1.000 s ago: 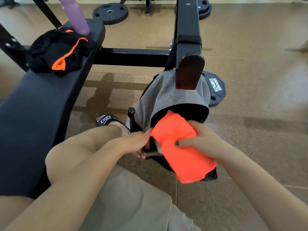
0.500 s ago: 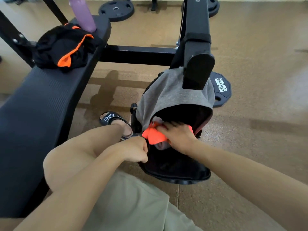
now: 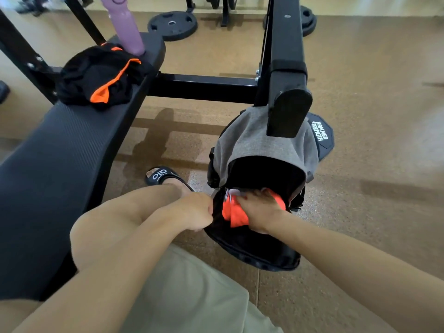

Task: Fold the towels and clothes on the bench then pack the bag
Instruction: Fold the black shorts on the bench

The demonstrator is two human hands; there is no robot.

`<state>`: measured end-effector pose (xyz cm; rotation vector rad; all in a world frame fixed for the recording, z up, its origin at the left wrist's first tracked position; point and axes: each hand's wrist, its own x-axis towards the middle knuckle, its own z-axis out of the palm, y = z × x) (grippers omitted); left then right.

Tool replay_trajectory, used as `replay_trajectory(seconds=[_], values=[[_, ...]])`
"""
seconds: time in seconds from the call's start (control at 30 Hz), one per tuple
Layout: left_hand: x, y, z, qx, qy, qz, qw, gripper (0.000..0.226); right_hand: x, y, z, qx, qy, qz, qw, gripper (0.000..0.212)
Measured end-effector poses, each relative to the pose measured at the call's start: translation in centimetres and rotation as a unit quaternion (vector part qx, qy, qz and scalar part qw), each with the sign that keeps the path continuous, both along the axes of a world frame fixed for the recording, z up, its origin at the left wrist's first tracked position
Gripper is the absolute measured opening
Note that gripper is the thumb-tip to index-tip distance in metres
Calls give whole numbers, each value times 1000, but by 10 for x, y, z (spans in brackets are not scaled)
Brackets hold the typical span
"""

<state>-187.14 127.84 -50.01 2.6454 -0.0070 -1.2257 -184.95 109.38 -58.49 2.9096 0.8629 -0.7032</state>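
Note:
A grey and black bag point(image 3: 262, 145) stands open on the floor, leaning against a black machine leg. Inside its mouth lies a folded orange cloth point(image 3: 232, 213), with something white showing behind it. My right hand point(image 3: 259, 210) is pressed down on the orange cloth inside the bag. At the left rim of the opening, my left hand point(image 3: 194, 211) is closed on the bag's edge. On the black bench point(image 3: 60, 152) at the far end rests a crumpled black garment with orange trim point(image 3: 101, 75).
A purple bottle point(image 3: 126, 27) stands on the bench behind the garment. Black frame bars point(image 3: 204, 86) cross behind the bag. Weight plates point(image 3: 171, 25) lie on the brown floor farther back. My sandalled foot point(image 3: 163, 176) is beside the bag.
The orange cloth went from above the bag's opening down into it, pushed by my right hand. My left hand stayed at the bag's rim.

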Motion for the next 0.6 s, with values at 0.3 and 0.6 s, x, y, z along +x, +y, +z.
replay_trajectory(seconds=[0.3,0.6], values=[[23,93,73,-48,-238,100,965,12,18,91,121,371,27,-92,924,28],[16,237,66,-37,-351,313,882,29,102,265,132,443,56,-102,889,51]])
